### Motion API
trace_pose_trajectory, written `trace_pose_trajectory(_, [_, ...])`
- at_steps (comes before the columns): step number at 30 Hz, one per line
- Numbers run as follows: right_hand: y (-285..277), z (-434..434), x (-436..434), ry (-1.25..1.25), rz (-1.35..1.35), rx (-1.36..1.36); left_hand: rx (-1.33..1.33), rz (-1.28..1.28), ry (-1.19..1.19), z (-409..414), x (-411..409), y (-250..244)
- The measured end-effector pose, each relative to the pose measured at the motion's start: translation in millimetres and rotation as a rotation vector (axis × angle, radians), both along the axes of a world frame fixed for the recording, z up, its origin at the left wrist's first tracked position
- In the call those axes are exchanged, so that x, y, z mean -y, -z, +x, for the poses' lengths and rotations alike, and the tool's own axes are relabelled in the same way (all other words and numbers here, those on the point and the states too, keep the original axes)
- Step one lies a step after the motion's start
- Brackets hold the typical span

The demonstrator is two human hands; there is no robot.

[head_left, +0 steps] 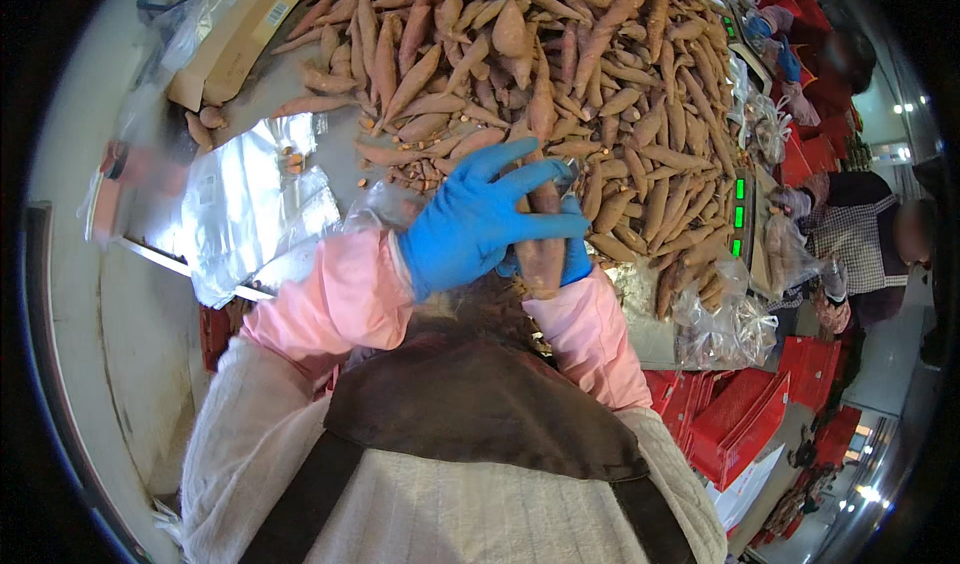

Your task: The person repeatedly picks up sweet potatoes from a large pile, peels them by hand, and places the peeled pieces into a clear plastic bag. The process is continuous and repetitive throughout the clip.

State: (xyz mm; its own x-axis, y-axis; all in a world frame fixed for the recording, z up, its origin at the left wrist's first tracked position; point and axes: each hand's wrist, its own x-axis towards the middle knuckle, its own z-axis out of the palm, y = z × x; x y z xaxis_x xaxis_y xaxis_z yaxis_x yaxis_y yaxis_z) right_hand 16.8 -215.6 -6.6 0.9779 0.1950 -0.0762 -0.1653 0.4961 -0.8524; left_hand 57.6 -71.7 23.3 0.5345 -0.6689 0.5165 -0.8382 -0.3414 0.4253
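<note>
A long brown sweet potato [541, 267] is held upright in front of my chest, its lower end by my right sleeve. My left hand [469, 222], in a blue glove, reaches across it, with the thumb and fingers crossing its surface. Behind the sweet potato is my right hand [576, 252], also blue-gloved and mostly hidden, so its grip cannot be made out. A small shiny, dark-edged piece [568, 176] shows by my left fingertips, perhaps a blade. Beyond my hands spreads a large heap of sweet potatoes [637, 106], with small cut ends [424, 175] at its near edge.
Clear plastic bags [255, 196] lie on the metal table at left, near a cardboard box [240, 35]. Scales with green displays [739, 207] line the right edge, beside filled bags [724, 316]. Red crates [735, 421] stand lower right. A co-worker [855, 241] handles a bag there.
</note>
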Motion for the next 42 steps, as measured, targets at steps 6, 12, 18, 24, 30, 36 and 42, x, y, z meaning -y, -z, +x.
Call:
trace_pose_trajectory(6, [4.0, -9.9, -0.5, 0.057, 0.299, -0.181, -1.179, -0.656, 0.076, -45.4, 5.9, 38.9])
trace_pose_trajectory(12, [17.4, -9.0, 7.7, 0.134, -0.207, -0.139, -1.344, -0.791, 0.053, -48.5, 2.9, 46.3])
trace_pose_trajectory(18, [3.9, -17.3, 8.9, 0.144, -0.483, -0.048, -1.062, -0.741, -0.056, -41.4, 12.1, 48.8])
trace_pose_trajectory(24, [6.0, -20.3, 4.7, 0.123, -0.832, 0.179, -0.76, -0.6, -0.179, -33.9, 22.8, 61.5])
trace_pose_trajectory(30, [-1.8, -24.1, 10.5, 0.121, -0.89, 0.239, -0.833, -0.55, -0.073, -30.5, 15.6, 58.9])
trace_pose_trajectory(36, [-27.0, -4.8, 51.3, 0.118, -1.163, 0.467, -0.999, -0.31, -0.09, -32.2, 1.4, 55.4])
trace_pose_trajectory(42, [14.0, 29.8, 77.8, 0.009, -1.511, 0.267, -1.148, -0.04, 0.142, -24.0, 2.0, 44.0])
